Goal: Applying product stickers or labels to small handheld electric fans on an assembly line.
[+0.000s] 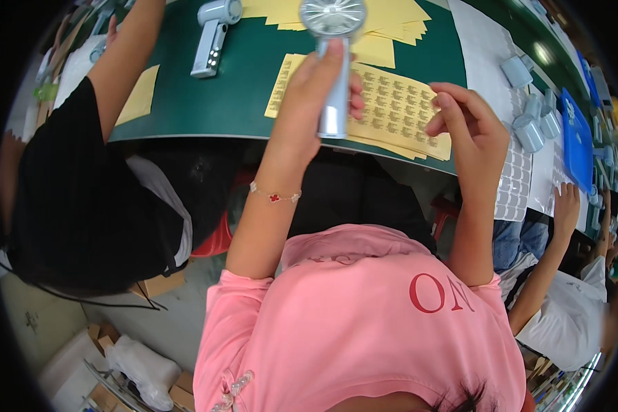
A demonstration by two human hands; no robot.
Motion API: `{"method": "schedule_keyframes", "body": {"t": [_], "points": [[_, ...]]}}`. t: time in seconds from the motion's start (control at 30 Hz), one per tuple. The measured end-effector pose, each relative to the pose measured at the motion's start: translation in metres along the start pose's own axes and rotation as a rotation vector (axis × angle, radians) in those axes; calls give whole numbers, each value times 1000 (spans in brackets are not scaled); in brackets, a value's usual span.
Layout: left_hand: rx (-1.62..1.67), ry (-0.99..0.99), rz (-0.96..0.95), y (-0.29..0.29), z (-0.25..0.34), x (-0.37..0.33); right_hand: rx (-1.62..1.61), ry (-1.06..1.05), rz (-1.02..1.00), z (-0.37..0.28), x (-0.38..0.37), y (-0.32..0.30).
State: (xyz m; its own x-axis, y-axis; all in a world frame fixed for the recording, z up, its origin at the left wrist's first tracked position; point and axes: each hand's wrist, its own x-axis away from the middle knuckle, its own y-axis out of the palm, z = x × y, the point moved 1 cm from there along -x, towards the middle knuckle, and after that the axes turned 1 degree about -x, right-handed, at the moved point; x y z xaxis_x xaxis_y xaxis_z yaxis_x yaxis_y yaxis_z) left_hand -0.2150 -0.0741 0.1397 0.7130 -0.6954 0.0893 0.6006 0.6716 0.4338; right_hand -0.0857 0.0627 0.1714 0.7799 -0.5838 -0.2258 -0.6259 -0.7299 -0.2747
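My left hand [307, 93] is wrapped round the handle of a light blue handheld fan [334, 110], thumb along its front. The fan stands head-up over the green table's near edge, its round clear-fronted head at the top of the view and slightly blurred. Under it lies a yellow sheet of small printed labels [398, 103], on top of other sheets. To the right, my right hand [477, 134] hovers at the sheet's right end, thumb and forefinger drawn together in a pinch. Whatever may be between those fingertips is too small to make out.
Another light blue fan [211, 44] lies on the green table [247, 103] to the left. More yellow sheets [412, 24] are piled at the back. Fans [529, 130] and a blue tray [575, 141] are on the right. Co-workers sit on both sides; a black sleeve [82, 123] is close on the left.
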Motion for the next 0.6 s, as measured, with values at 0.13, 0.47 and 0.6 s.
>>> {"method": "schedule_keyframes", "body": {"t": [0.13, 0.47, 0.6], "points": [[-226, 38, 52, 2, -3, -5, 419, 75, 200, 36, 16, -24], [-1096, 195, -126, 69, -49, -27, 721, -71, 227, 63, 36, -15], [-1096, 241, -150, 71, -46, -24, 640, 3, 209, 56, 32, -19]]}}
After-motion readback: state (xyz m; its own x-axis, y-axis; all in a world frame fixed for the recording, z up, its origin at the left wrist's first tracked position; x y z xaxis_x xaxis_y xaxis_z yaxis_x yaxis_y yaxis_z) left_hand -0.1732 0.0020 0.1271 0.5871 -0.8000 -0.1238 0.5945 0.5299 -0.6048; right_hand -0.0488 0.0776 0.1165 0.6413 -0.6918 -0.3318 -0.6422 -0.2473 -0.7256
